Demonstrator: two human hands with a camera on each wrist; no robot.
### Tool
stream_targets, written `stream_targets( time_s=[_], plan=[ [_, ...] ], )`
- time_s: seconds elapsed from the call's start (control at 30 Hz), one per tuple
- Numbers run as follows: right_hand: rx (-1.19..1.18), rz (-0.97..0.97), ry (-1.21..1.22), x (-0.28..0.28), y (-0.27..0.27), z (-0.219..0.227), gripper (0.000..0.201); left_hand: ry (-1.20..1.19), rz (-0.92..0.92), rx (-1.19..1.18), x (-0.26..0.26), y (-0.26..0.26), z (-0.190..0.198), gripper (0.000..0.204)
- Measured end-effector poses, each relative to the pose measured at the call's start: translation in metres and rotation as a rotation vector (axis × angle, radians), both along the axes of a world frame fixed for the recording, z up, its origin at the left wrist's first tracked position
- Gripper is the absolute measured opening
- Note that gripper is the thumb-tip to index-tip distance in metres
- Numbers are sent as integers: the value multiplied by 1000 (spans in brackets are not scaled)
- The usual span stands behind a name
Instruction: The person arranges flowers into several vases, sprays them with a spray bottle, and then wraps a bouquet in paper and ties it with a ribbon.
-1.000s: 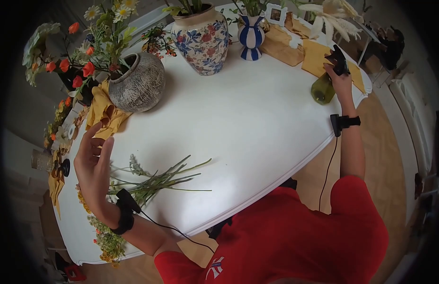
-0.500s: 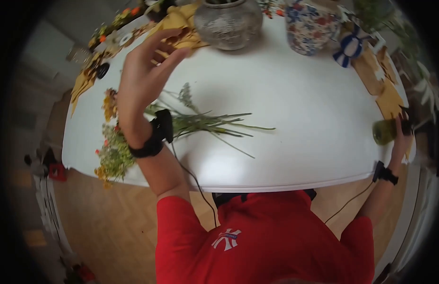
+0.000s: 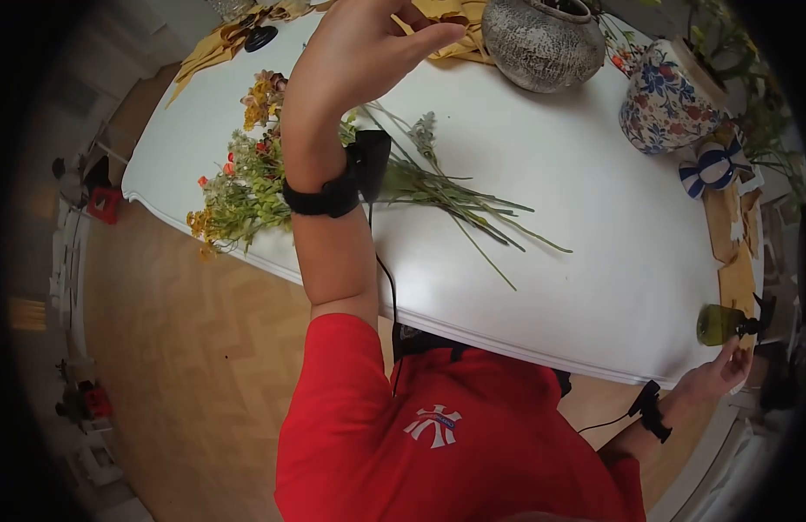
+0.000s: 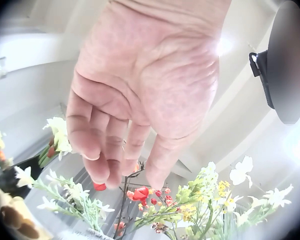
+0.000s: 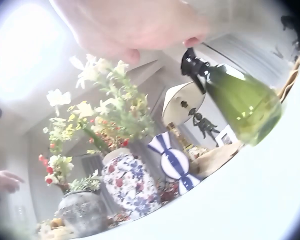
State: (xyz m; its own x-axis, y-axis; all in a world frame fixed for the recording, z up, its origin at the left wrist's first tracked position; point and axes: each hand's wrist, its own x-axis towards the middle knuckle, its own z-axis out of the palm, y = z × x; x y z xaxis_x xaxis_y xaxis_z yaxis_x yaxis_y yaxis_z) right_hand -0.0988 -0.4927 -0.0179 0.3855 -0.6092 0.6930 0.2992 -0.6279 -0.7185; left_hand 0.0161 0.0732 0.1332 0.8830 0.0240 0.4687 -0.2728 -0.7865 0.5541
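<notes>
The right grip (image 3: 714, 372) has come off the black head of the green spray bottle (image 3: 719, 324), which its fingers wrapped a second ago; thumb and fingers now stand apart just below it, though whether a fingertip still brushes it I cannot tell. The bottle stands near the right edge of the desk (image 3: 586, 270), apparently set down and freeing that hand. The left grip (image 3: 355, 65), loosely parted, holds nothing beyond the flowers (image 3: 255, 187) along the front-left edge

The head view's top edge crops the left hand (image 3: 359, 56).
</notes>
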Motion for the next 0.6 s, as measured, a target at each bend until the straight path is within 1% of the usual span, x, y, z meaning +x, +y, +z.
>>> stream_targets(
  time_s=[0.03, 0.13, 0.2, 0.23, 0.27, 0.33, 0.4, 0.47, 0.53, 0.57, 0.6],
  plan=[
    [21, 115, -8, 5, 27, 8, 29, -22, -40, -42, 4, 8, -5, 47],
    [-21, 557, 229, 25, 73, 22, 19, 0, 18, -81, -14, 6, 6, 45],
    [-108, 928, 239, 43, 121, 37, 22, 65, 82, -86, -16, 9, 14, 44],
    [-143, 1026, 308, 51, 150, 48, 22, 96, 116, -88, -18, 12, 15, 43],
    [-178, 1124, 378, 58, 178, 58, 23, 65, 108, -102, -17, 17, 12, 43],
    [-379, 1213, 446, 74, 228, 70, 22, 2, 90, -126, -13, 28, 4, 43],
    [-516, 1310, 534, 87, 277, 79, 23, -34, 99, -140, -14, 32, 3, 43],
    [-600, 1369, 597, 101, 314, 70, 26, -43, 101, -155, -15, 34, 2, 41],
    [-814, 1356, 647, 115, 342, 57, 27, -32, 96, -167, -12, 38, 1, 36],
    [-921, 1344, 669, 119, 353, 50, 28, -70, 119, -111, -8, 42, -4, 39],
    [-960, 1326, 650, 120, 361, 43, 29, -108, 143, -54, -3, 48, -13, 42]
  ],
)
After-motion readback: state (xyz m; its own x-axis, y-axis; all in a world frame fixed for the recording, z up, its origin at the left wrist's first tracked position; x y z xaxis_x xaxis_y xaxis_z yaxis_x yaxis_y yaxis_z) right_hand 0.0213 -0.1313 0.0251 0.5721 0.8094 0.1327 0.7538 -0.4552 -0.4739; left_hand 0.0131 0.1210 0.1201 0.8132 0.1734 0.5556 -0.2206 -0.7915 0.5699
